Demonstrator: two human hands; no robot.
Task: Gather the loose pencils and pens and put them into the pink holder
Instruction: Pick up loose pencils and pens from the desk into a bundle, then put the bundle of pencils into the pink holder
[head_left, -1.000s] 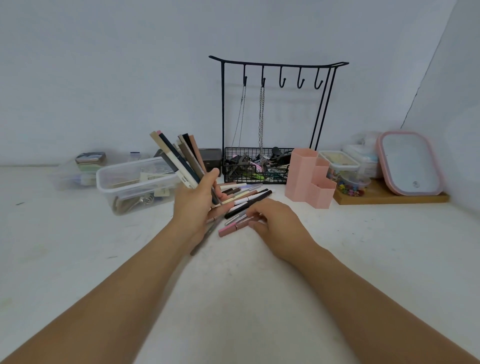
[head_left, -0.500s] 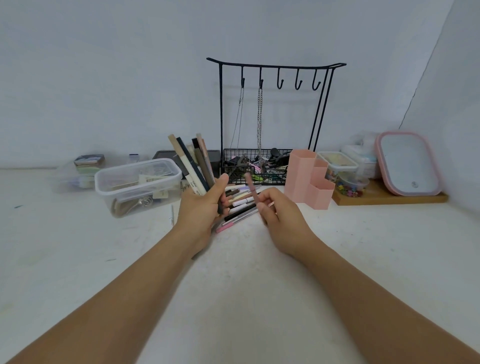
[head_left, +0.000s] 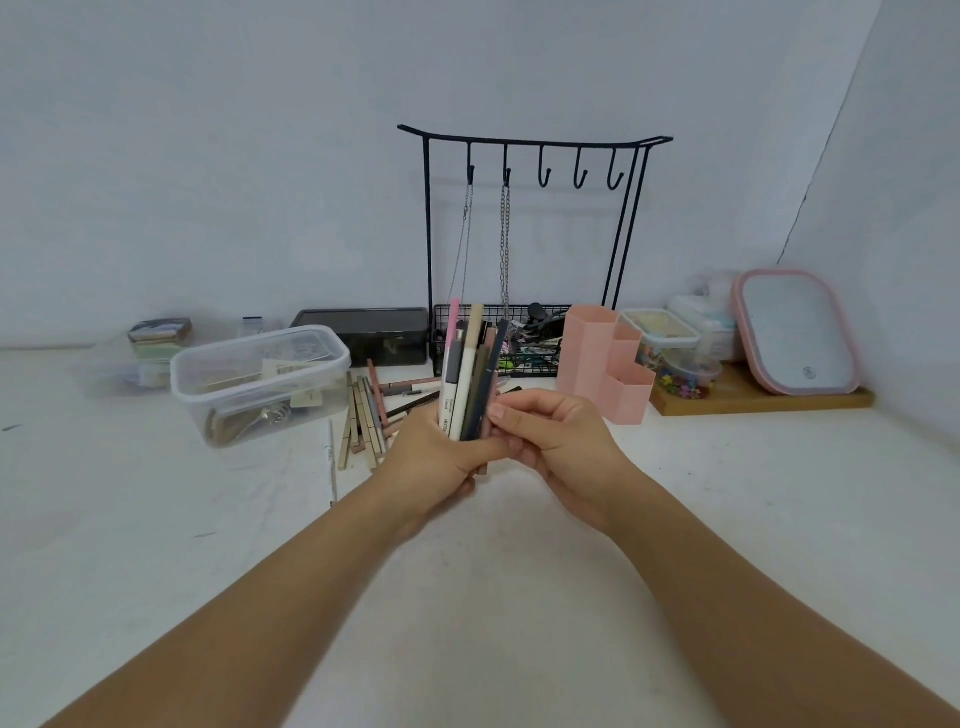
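Fingers (head_left: 470, 470) of left hand (head_left: 431, 467) gripping upright pen bundle (head_left: 467, 379); right hand (head_left: 556, 441) pinching bundle; pink holder (head_left: 605, 364) standing right, apart.

Both bare forearms reach in from the lower corners and converge at centre. The left hand (head_left: 434, 462) is wrapped in a fist with the thumb toward two o'clock, gripping a bundle of upright pens and pencils (head_left: 470, 379). The right hand (head_left: 558, 441) sits at its three o'clock, touching it, fingers (head_left: 519, 413) curled and pinching the bundle's right side, knuckles up.
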